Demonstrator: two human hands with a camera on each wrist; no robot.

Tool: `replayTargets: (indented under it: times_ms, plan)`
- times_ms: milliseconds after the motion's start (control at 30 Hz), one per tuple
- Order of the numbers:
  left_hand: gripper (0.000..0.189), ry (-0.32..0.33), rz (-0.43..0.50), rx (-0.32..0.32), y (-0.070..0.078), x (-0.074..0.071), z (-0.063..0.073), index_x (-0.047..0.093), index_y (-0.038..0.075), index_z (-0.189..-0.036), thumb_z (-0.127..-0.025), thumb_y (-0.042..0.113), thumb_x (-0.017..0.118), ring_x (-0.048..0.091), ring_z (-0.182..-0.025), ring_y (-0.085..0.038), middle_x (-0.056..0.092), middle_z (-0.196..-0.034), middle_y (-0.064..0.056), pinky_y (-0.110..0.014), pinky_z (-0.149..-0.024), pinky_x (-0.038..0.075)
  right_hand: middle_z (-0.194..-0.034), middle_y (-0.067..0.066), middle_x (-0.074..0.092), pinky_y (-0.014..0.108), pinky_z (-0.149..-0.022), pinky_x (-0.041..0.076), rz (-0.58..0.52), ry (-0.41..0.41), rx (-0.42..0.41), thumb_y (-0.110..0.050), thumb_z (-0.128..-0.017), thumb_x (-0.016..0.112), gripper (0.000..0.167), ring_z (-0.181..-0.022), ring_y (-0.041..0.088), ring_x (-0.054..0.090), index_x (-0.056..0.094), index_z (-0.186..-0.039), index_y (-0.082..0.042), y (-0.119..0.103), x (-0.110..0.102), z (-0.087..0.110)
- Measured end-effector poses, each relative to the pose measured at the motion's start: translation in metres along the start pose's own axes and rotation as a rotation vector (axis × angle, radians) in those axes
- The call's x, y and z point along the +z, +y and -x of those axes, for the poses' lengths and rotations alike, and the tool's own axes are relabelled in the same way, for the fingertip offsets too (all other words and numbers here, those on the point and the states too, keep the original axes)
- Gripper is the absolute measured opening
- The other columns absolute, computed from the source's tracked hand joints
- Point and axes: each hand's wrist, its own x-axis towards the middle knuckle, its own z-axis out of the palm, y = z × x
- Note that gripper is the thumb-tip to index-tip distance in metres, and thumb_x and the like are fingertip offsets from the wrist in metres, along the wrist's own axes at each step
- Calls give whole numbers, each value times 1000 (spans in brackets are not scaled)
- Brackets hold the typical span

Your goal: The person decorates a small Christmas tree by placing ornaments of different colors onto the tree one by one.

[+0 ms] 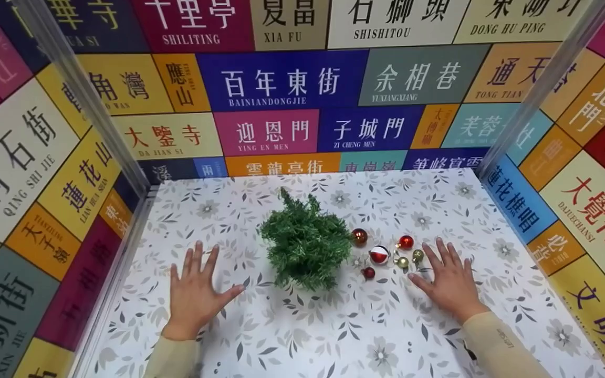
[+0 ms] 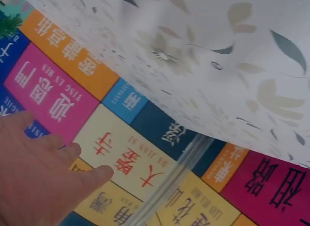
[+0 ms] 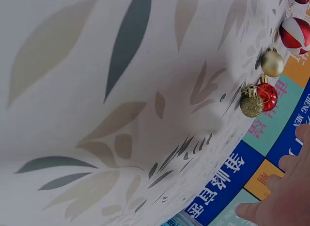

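Fingers (image 1: 198, 258) spread on my left hand (image 1: 193, 291) and right hand (image 1: 449, 282), nothing gripped. Bushy green tinsel tree (image 1: 305, 241) between them; round, shiny red and gold baubles (image 1: 406, 241) alongside. Likely preparatory; next needs a light pinch.

The head view looks forward and down across the white leaf-printed surface (image 1: 292, 341). Both wrist views sit nearer, steeply tilted, facing the multicoloured lettered walls (image 1: 281, 94); the right shares a red-and-white striped ball (image 3: 295, 36) with the head view.
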Motion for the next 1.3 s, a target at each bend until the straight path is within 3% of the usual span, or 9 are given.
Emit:
replayTargets:
  times_ms: [167,333,500,633,767,900,1067,1300]
  plan:
    - [107,34,49,68,22,-10,-6,32,20,-157,-75,84,54,20,-147,-40,21,-162,-18,-69,-110,18,-166,11,4,72,-108,-4,-7,6,-11,-71,-89,52,91,-150,36,-3,23,-160,-23,-4,0,2]
    - [107,86,135,150,54,-25,-12,34,18,-157,-73,79,63,21,-147,-38,21,-162,-17,-67,-112,15,-166,13,8,73,-109,0,3,11,-30,-72,-89,52,91,-150,39,2,22,-160,-24,-8,-2,3]
    - [109,139,221,287,86,-32,-23,29,16,-158,-74,76,65,17,-148,-36,16,-164,-15,-61,-115,14,-165,13,12,72,-109,6,15,10,-41,-73,-87,52,92,-149,41,8,28,-159,-21,-13,-3,4]
    - [108,153,255,384,102,-30,-30,27,15,-159,-76,72,66,20,-147,-37,16,-164,-16,-57,-116,17,-166,11,10,72,-110,7,21,0,-60,-73,-87,53,91,-149,41,8,31,-158,-19,-19,-4,5]
    - [107,102,262,406,109,-24,-31,25,17,-159,-76,64,72,21,-147,-36,17,-164,-16,-54,-116,19,-165,12,13,70,-111,8,26,-5,-86,-72,-88,54,91,-149,41,9,30,-158,-20,-25,-4,7]
    - [107,40,238,383,110,-19,-29,24,21,-160,-75,57,78,19,-149,-33,16,-165,-13,-51,-117,18,-164,13,17,68,-112,12,38,-1,-113,-72,-87,55,90,-148,41,14,28,-159,-24,-31,-3,8]
    - [101,32,206,379,109,-14,-30,30,21,-158,-76,50,80,19,-148,-32,19,-164,-11,-51,-117,19,-162,13,24,64,-112,20,55,12,-174,-72,-87,55,88,-145,41,23,32,-157,-23,-38,-1,8]
    - [100,18,173,383,108,-16,-30,31,20,-158,-75,38,84,24,-147,-34,19,-164,-9,-51,-116,23,-156,7,37,59,-103,39,21,14,-235,-62,-89,62,79,-134,37,42,39,-155,-25,-55,6,7]
